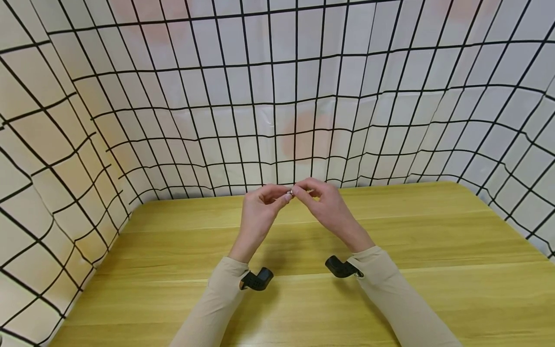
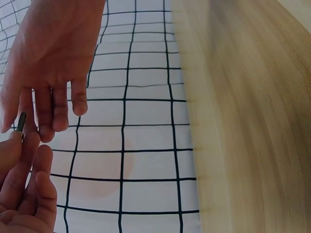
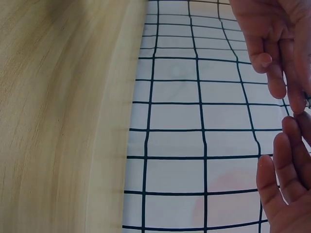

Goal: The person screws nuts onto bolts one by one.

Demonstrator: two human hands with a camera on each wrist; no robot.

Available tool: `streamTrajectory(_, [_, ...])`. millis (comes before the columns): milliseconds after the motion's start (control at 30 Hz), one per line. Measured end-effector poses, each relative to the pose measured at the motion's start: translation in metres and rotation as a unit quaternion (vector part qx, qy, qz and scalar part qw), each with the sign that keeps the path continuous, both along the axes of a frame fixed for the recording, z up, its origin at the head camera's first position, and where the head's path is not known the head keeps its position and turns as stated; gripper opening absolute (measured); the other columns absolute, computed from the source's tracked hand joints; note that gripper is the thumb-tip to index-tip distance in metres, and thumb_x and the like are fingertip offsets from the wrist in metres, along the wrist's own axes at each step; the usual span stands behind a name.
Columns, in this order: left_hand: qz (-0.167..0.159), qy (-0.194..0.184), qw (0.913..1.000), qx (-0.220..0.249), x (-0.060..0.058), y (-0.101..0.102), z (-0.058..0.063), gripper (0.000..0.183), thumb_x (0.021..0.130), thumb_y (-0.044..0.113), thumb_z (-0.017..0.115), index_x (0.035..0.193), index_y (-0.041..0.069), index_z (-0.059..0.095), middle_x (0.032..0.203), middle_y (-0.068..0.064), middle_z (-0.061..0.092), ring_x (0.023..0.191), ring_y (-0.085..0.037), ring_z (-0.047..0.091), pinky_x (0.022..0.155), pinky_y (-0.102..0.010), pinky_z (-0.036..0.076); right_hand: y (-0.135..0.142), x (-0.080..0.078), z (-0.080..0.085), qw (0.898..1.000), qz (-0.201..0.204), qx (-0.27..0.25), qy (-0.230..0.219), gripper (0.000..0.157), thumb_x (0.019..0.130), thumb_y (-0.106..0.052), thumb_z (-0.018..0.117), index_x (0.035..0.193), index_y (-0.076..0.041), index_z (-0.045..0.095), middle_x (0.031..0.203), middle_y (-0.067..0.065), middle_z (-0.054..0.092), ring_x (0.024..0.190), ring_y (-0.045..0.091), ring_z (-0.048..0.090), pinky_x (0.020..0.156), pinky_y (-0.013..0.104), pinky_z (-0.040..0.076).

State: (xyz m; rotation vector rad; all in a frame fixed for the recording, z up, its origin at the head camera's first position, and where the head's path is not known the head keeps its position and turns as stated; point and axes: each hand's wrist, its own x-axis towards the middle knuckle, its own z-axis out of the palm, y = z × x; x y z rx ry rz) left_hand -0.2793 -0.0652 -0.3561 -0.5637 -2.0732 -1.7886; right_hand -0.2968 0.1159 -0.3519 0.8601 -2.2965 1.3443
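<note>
Above the far edge of the table, both hands meet fingertip to fingertip around a small, slim, dark and silvery piece (image 1: 290, 193). My left hand (image 1: 259, 212) pinches it between thumb and forefinger. From the other side, the thumb and forefinger of my right hand (image 1: 325, 205) pinch its other end. In the left wrist view the piece (image 2: 21, 121) looks like a short dark rod standing up from the left thumb. Only a bit of the piece (image 3: 308, 102) shows at the border of the right wrist view. Fingers cover most of it, so its kind is unclear.
Beneath the hands lies a wooden table (image 1: 173, 250) with yellowish grain. A white sheet with a black grid (image 1: 243, 115) rises behind the table and along both sides. Black wrist cameras (image 1: 258, 279) are strapped over the beige sleeves (image 1: 390, 284).
</note>
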Motion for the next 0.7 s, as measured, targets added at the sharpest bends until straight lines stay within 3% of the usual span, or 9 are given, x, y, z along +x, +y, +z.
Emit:
streamTrajectory(233, [0.004,-0.007,1.0,0.004,0.0001,0.0,0.0003,0.012,0.09,0.014,0.074,0.1,0.009,0.077,0.094,0.0,0.073,0.083,-0.016,0.068,0.075,-0.033,0.054,0.0,-0.0007,0.0002,0.999,0.021,-0.031,-0.022,0.021,0.102,-0.027,0.057,0.114,-0.012,0.065,0.1,0.001,0.064,0.093,0.015,0.056,0.085,0.041,0.045])
streamTrajectory(500, [0.007,-0.011,0.9998,0.013,0.0001,-0.0006,0.0011,0.013,0.089,0.013,0.074,0.1,0.007,0.077,0.095,-0.005,0.073,0.082,-0.019,0.067,0.073,-0.03,0.052,-0.0016,0.0006,-0.0001,0.998,0.048,-0.032,0.028,0.019,0.093,-0.005,0.067,0.111,-0.009,0.064,0.106,0.005,0.064,0.098,0.022,0.055,0.083,0.047,0.047])
streamTrajectory(700, [0.006,-0.016,0.9996,0.021,0.0006,0.0002,0.001,0.015,0.089,0.011,0.074,0.102,0.004,0.076,0.098,-0.01,0.073,0.085,-0.023,0.068,0.073,-0.03,0.052,-0.0017,-0.0001,0.0001,0.998,0.032,-0.011,0.052,0.013,0.093,-0.008,0.068,0.105,-0.014,0.066,0.102,-0.002,0.066,0.092,0.015,0.058,0.082,0.04,0.049])
